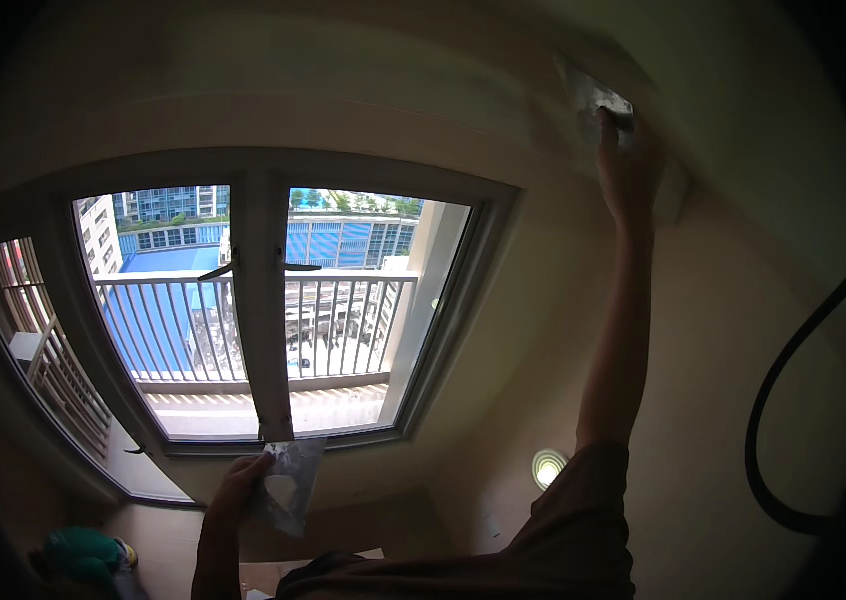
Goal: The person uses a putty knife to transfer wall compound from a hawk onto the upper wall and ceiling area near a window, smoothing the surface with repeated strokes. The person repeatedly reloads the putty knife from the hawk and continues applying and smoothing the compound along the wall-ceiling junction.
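My right hand [631, 165] reaches up at the end of a stretched arm. Its fingers are closed on a broad, flat putty knife [583, 90], whose blade lies against the wall close under the ceiling, where the surface looks patchy. Low in front of me, my left hand [233, 492] grips a second wide blade, also a putty knife [305, 462], by one edge. A pale lump of putty [283, 490] sits on that blade. Both handles are mostly hidden by my fingers.
Wide framed windows [263, 360] with dark handles face a railed balcony [343, 280]. A black hose or cable [758, 440] curves at the right. Lower down are a round lit lamp [548, 468] and, at far left, a teal shape [83, 550] too dim to name.
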Motion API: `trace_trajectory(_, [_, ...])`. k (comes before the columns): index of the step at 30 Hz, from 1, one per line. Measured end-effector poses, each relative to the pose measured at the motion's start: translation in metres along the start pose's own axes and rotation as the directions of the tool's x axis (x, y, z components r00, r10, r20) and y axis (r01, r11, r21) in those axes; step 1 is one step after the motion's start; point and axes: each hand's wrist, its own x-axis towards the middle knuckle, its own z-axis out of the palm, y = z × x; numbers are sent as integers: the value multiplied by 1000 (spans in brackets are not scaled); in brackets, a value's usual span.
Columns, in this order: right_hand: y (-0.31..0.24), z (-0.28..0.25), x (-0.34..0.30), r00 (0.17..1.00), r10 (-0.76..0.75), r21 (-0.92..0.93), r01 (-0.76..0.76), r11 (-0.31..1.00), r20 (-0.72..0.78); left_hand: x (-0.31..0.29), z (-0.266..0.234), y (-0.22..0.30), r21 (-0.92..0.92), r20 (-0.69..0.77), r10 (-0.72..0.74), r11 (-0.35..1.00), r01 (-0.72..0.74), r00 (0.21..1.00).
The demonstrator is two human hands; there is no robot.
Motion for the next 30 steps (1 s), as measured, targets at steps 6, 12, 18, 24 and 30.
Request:
trace_trajectory(6, [-62,8,-54,590,175,551,-803,227,788,9,49,28,-71,66,192,980,-188,979])
trace_trajectory(12, [-169,33,-180,238,-45,242,-957,162,970,23,94,34,71,259,307,939,-335,916])
trace_trajectory(18, [-201,47,-232,128,-174,93,-976,-199,976,21,103,20,16,72,346,937,-348,935])
trace_trajectory(24, [-147,48,-139,635,205,574,-766,290,744,10,86,12,137,-45,341,933,-333,939])
trace_trajectory(30, [-16,68,19,973,199,552,-105,827,-113,-1,74,3,223,-62,303,933,-283,951])
